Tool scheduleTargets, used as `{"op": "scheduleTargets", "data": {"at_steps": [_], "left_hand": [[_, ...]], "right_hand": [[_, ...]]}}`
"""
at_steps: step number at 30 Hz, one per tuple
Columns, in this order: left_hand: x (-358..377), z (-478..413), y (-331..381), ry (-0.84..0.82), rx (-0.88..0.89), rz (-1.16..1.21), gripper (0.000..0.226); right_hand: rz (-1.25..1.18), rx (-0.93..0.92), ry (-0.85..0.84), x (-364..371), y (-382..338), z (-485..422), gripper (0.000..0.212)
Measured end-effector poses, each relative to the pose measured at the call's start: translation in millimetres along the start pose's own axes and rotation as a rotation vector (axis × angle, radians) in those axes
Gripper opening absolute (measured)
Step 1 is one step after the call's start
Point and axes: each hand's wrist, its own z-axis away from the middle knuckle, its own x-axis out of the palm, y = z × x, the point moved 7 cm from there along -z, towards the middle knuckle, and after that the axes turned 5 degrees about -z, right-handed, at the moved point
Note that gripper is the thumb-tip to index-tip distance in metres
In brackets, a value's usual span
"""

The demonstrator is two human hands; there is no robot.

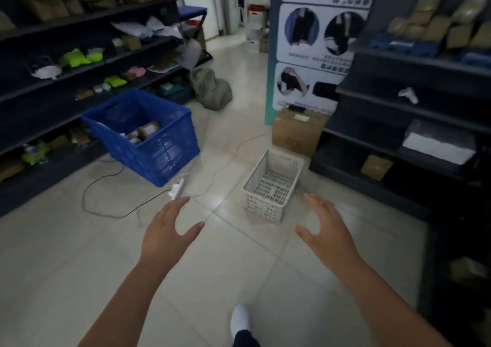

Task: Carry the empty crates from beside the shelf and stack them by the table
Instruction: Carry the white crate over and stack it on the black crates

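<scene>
A small white perforated crate (276, 166) stands on the tiled floor beside the dark shelf on the right (398, 123); it looks nearly empty, with one small item on its bottom. Both my hands are stretched out in front of me, short of the crate. My left hand (170, 227) is open with fingers spread, to the crate's lower left. My right hand (325, 227) is open too, just below and right of the crate. Neither hand touches anything. A large blue crate (170, 147) with parcels inside sits by the left shelf.
Dark shelves (66, 62) with parcels line the left. A white power strip (177, 187) and its cables trail over the floor near the blue crate. A cardboard box (297, 131) stands behind the white crate, a grey bag (212, 89) farther back. My white shoe (240, 320) shows below.
</scene>
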Motion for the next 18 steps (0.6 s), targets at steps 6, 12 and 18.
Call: {"op": "scheduleTargets", "data": {"at_steps": [6, 12, 18], "left_hand": [[77.3, -152.8, 29.4, -0.111, 0.009, 0.108, 0.066], [133.7, -272.7, 68.6, -0.149, 0.035, 0.113, 0.065], [199.0, -353.6, 100.6, -0.13, -0.06, 0.135, 0.066]], "right_hand": [[0.073, 0.135, 0.075, -17.6, 60.2, -115.7, 0.068], [0.101, 0.187, 0.098, -41.7, 104.1, -226.2, 0.067], [0.119, 0.14, 0.026, -75.5, 160.7, -346.4, 0.07]]}}
